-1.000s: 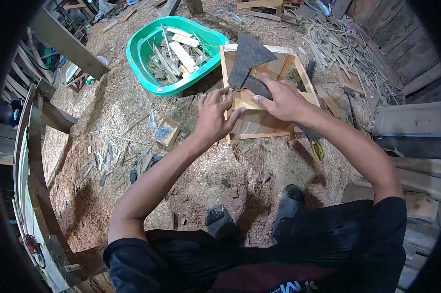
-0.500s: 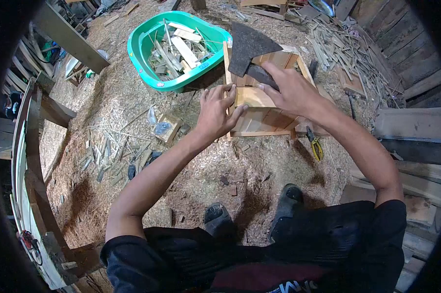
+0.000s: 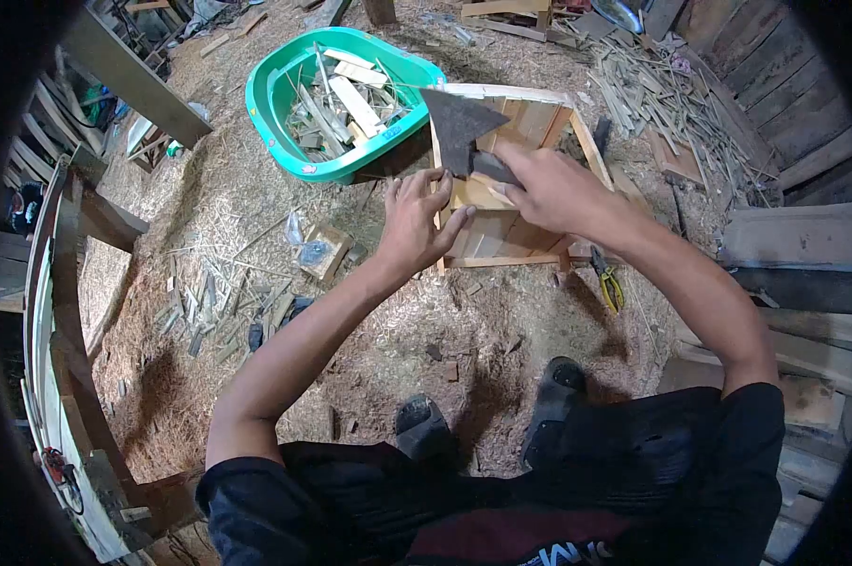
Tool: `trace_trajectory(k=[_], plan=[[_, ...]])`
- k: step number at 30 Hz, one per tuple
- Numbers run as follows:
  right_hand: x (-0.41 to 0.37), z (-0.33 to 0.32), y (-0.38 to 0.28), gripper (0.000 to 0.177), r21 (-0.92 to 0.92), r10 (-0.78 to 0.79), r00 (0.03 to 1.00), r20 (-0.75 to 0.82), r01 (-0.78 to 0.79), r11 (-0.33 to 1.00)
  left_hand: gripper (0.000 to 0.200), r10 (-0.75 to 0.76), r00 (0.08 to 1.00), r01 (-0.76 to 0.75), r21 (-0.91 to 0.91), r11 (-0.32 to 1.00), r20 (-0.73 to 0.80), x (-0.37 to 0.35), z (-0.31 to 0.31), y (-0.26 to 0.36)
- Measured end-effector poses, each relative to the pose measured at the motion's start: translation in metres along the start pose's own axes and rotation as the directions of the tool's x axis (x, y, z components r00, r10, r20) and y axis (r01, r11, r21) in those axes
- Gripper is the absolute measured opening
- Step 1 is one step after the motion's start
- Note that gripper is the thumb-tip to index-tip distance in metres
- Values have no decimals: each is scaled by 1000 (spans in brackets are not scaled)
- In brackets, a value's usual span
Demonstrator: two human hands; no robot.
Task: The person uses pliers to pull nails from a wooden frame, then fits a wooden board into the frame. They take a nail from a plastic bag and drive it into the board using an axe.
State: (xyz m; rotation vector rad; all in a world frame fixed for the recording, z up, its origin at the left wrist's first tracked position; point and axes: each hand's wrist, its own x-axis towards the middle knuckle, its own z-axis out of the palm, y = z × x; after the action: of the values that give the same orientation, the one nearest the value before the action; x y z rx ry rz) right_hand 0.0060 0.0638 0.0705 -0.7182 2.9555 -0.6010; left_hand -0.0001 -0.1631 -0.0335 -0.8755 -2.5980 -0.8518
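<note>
A dark, wide-bladed axe-like tool (image 3: 464,127) is gripped in my right hand (image 3: 553,189), its metal head over the left part of a wooden frame. That frame (image 3: 511,261) is box-shaped, with light slats inside and a board across its middle. My left hand (image 3: 415,222) rests at the frame's left edge, fingers curled over the end of the middle board (image 3: 478,195) and thumb stretched toward it. Whether the blade touches the wood cannot be made out.
A green tub (image 3: 275,141) with wood scraps stands behind on the left. Yellow-handled pliers (image 3: 612,288) lie right of the frame. A small wooden block (image 3: 327,255), sticks and shavings cover the floor. Planks (image 3: 808,363) are stacked at the right.
The tool and my right hand have moved slightly down and left, with the blade now tilted differently. My left hand has stayed almost in place at the frame's edge.
</note>
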Motion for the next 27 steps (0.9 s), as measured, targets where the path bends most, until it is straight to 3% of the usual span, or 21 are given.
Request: trace_trajectory(k=[1, 4, 7, 10, 14, 15, 17, 18, 19, 22, 26, 27], plan=[[1, 0, 1, 36, -26, 22, 999, 43, -21, 999, 54, 6, 1000, -6, -5, 1000, -10, 1, 0, -1], [3, -1, 2, 31, 79, -58, 989, -135, 69, 994, 55, 5, 1000, -5, -16, 1000, -18, 0, 2, 1], [1, 0, -5, 30, 53, -7, 984, -176, 16, 998, 54, 6, 1000, -6, 20, 1000, -5, 1, 0, 1], [-2, 10, -1, 31, -28, 49, 998, 33, -48, 998, 54, 16, 1000, -15, 41, 999, -17, 1, 0, 2], [-3, 10, 5, 33, 97, -29, 991, -128, 42, 994, 50, 12, 999, -12, -1, 1000, -45, 0, 2, 3], [-4, 10, 5, 36, 153, 16, 994, -105, 0, 988, 48, 19, 998, -19, 3, 1000, -59, 0, 2, 1], [-4, 8, 5, 43, 256, 96, 993, -61, -78, 963, 40, 3, 999, -9, -169, 986, -34, 6, -1, -14], [-5, 15, 11, 43, 246, 74, 992, -106, -46, 968, 37, 1, 1000, -6, -254, 967, -21, 11, -3, -21], [-5, 26, 19, 42, 234, 53, 987, -151, -17, 972, 29, 4, 999, -14, -231, 973, -41, 16, -6, -24], [-5, 34, 32, 44, 255, 92, 985, -144, -53, 965, 26, -154, 988, 146, -391, 909, 11, 28, -5, -30], [-4, 36, 38, 44, 283, 134, 987, -92, -103, 954, 21, -129, 991, 115, -346, 931, -17, 32, 3, -33], [-5, 35, 37, 45, 290, 140, 986, -94, -107, 951, 21, -157, 987, 162, -392, 905, 44, 33, 1, -34]])
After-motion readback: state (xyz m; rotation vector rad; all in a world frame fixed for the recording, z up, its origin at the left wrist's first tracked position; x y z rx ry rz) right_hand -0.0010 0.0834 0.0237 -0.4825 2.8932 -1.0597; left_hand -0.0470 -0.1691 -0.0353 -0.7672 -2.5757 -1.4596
